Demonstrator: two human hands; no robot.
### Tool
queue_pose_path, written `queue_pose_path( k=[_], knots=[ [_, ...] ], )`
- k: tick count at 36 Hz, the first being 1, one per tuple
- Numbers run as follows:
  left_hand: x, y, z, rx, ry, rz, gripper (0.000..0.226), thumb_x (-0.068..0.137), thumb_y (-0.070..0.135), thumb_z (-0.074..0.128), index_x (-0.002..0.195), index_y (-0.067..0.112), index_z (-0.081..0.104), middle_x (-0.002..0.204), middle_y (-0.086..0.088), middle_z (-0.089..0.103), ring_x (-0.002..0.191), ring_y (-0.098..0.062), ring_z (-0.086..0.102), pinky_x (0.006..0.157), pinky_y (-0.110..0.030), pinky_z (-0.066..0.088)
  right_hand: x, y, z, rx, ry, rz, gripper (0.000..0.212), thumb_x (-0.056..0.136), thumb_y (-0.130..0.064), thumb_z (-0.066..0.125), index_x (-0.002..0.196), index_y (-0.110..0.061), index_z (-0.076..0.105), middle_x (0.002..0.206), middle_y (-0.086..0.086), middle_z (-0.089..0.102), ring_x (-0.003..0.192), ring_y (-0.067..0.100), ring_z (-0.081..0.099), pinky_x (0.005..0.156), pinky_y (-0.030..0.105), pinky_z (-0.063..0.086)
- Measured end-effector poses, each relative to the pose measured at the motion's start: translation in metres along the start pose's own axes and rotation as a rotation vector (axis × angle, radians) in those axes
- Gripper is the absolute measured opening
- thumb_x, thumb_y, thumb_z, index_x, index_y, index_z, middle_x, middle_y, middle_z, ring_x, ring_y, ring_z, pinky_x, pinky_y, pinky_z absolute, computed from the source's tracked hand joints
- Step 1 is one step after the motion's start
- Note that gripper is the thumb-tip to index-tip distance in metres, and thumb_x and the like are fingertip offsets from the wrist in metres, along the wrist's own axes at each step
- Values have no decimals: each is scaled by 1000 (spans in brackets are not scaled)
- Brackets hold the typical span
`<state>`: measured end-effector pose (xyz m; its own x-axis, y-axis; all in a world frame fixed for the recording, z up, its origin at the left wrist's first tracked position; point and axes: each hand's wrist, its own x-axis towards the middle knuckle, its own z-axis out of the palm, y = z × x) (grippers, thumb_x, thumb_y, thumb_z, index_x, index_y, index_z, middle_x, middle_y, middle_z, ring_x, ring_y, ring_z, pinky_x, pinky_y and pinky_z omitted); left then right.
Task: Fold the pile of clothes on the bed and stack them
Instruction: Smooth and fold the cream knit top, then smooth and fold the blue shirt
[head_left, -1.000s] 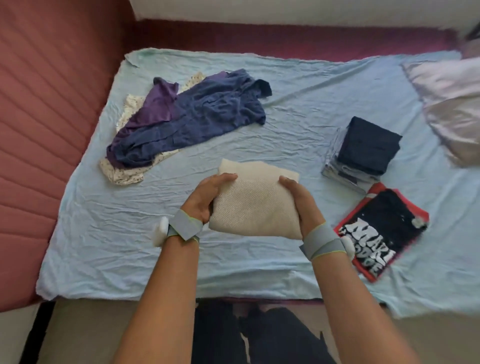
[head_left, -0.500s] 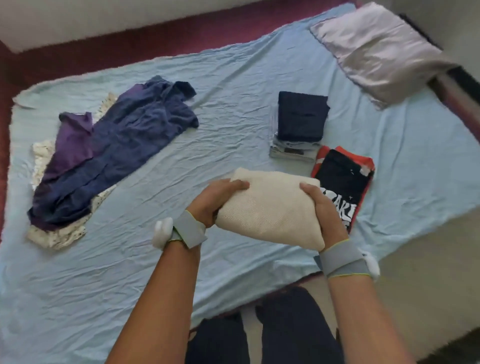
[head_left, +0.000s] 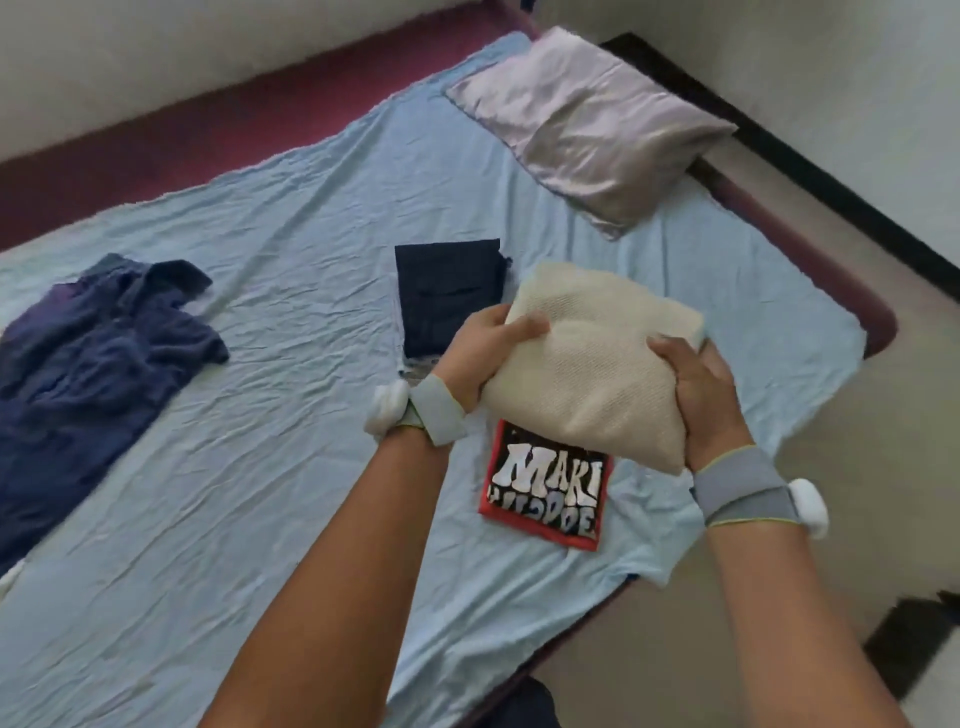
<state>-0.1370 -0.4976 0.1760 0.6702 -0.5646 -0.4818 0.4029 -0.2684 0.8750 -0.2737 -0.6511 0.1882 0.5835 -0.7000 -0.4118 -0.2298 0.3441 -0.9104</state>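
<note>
A folded cream knit garment (head_left: 592, 364) is held between both hands above the bed. My left hand (head_left: 483, 353) grips its left edge and my right hand (head_left: 698, 395) grips its right edge. Right under it lies a folded black shirt with a red border and white lettering (head_left: 545, 493). Just behind that stands a stack of folded clothes with a dark navy piece on top (head_left: 447, 291). An unfolded heap of dark blue and purple clothes (head_left: 88, 364) lies at the left of the light blue bedsheet (head_left: 291, 218).
A silvery pillow (head_left: 587, 119) lies at the bed's far right corner. The maroon mattress edge (head_left: 878, 322) runs along the right, with beige floor (head_left: 779, 571) beyond it. White walls rise behind the bed.
Both hands have carried the cream garment to the right, from over the bare sheet to above the black and red shirt. The view has swung right with them.
</note>
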Motion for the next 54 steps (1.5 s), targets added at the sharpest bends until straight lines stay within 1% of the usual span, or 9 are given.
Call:
queue_pose_path(
  k=[7,11,13,19,29,35,40,44,54],
  knots=[
    [52,-136,23,149,56,-351,46,81,43,66,113,11,65,111,-11,68,99,-28,65,92,-48,53,50,139,-38,-272,90,236,48,90,-17,61,134,-17,43,128,6,58,111,25,57,96,36,45],
    [47,-227,22,321,24,-595,19,86,25,61,98,10,63,86,-11,62,78,-29,63,72,-35,53,46,225,-55,-541,-28,491,65,88,-6,61,144,-6,28,141,14,47,124,29,49,96,26,36],
    [46,-241,18,387,60,-603,20,81,22,57,96,11,66,86,-12,67,77,-28,67,66,-26,54,42,239,-54,-610,-82,513,70,88,-6,59,148,-6,23,148,11,38,133,28,40,105,27,31],
    [58,-247,19,534,110,-576,25,86,15,51,105,15,68,107,-14,69,100,-32,65,86,-38,54,44,245,-40,-815,-62,460,71,89,-18,60,149,-12,24,152,17,27,140,34,26,115,39,24],
    [49,-189,5,523,146,-436,32,97,25,50,120,7,63,118,-11,65,102,-27,59,76,-23,35,38,185,13,-905,-106,195,50,91,-22,57,138,-18,42,148,12,24,136,30,23,110,35,23],
    [21,-175,-41,418,243,-344,35,97,27,53,126,9,59,127,-10,62,120,-25,56,95,-28,40,18,168,60,-755,-260,63,29,91,-16,58,120,-15,59,122,10,54,114,24,51,103,33,38],
    [-36,-181,-118,264,405,-250,29,97,28,54,121,15,62,121,-5,64,111,-21,59,92,-28,43,-25,169,134,-627,-465,76,17,92,-14,58,106,-21,64,103,7,64,96,22,61,79,33,50],
    [-89,-201,-183,108,517,-266,22,97,28,54,115,19,62,115,-6,66,91,-22,65,74,-26,45,-66,174,196,-601,-645,34,15,91,-17,59,97,-29,63,94,2,65,86,17,63,73,28,49],
    [-221,-264,-365,-5,737,-280,14,98,27,52,108,25,60,111,-4,67,87,-19,62,75,-27,46,-196,242,351,-689,-925,6,16,93,-17,58,107,-21,65,98,5,65,88,17,63,72,26,49]
  ],
)
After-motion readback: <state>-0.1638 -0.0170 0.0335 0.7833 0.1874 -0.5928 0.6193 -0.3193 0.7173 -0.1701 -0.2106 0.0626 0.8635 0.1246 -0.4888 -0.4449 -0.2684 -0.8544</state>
